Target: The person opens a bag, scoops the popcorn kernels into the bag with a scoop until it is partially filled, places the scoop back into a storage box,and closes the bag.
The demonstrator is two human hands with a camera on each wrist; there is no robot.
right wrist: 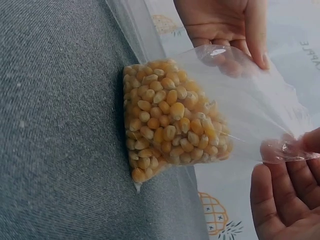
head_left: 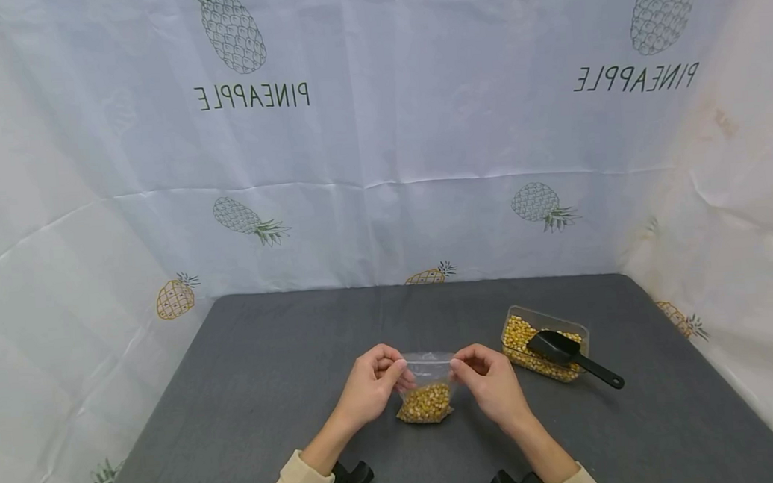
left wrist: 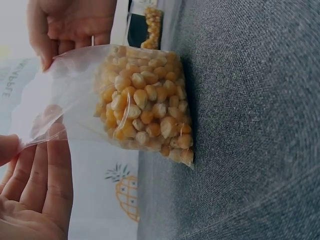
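Observation:
A clear plastic bag (head_left: 428,402) of yellow corn kernels stands upright on the dark table, its lower part filled. My left hand (head_left: 368,386) pinches the bag's upper left edge between thumb and fingers. At the opposite top corner, my right hand (head_left: 489,384) pinches the plastic the same way. Between them the top of the bag is stretched out. In the left wrist view the kernels (left wrist: 145,100) bulge at the bottom while the film above them is slack and see-through. The right wrist view shows the bag's base (right wrist: 131,120) right at the table cloth.
Behind my right hand sits a clear rectangular container (head_left: 510,330) of corn kernels. A black scoop (head_left: 558,348) lies across it, handle jutting past the near right rim. The grey table (head_left: 287,353) ends at a pineapple-printed curtain (head_left: 378,122) at the back and sides.

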